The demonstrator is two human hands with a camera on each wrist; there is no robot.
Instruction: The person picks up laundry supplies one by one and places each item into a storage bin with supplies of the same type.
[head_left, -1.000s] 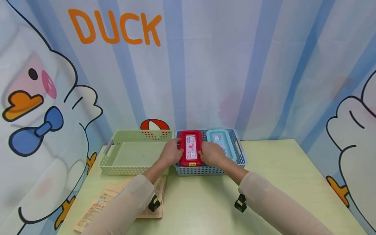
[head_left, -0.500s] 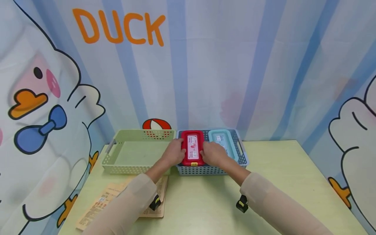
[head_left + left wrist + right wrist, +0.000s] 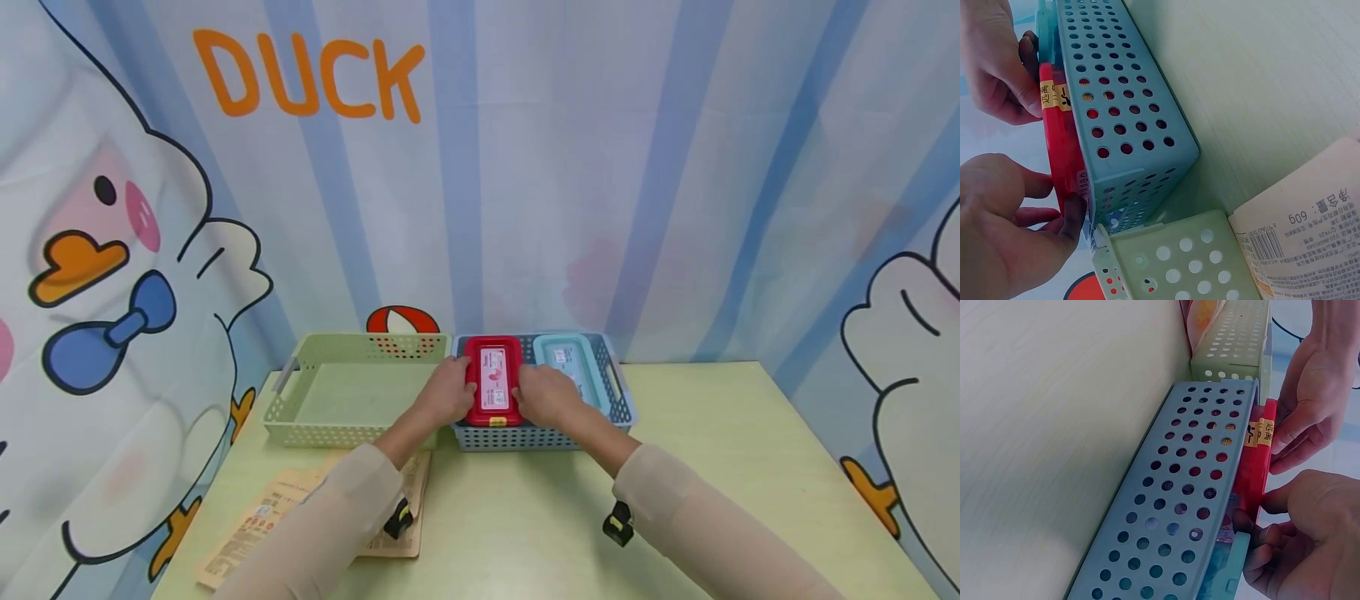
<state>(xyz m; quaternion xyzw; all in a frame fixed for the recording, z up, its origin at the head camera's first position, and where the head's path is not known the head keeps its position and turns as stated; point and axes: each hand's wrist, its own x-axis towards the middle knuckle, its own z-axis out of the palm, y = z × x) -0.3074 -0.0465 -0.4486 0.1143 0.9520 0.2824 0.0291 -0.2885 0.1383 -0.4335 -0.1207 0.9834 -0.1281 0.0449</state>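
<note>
A red lidded box (image 3: 493, 380) with a pink-white label and a yellow sticker sits in the left part of the blue perforated basket (image 3: 525, 439). My left hand (image 3: 446, 392) grips its left side, thumb toward me and fingertips reaching down the wall. On the other side my right hand (image 3: 546, 393) holds its right edge with curled fingers. Both wrist views show the red box's rim standing above the basket wall. Beside it in the basket lies a light-blue lidded box (image 3: 576, 367), partly hidden by my right hand.
A green perforated basket (image 3: 322, 435) adjoins the blue one on the left. Brown printed paper packets (image 3: 255, 521) lie on the table (image 3: 697, 467) in front of it, partly under my left sleeve. A printed curtain (image 3: 540, 167) hangs behind the table.
The head view has shifted slightly, so the scene sits a little further right. Both hands keep the same hold on the red box, which shows no clear movement within the basket.
</note>
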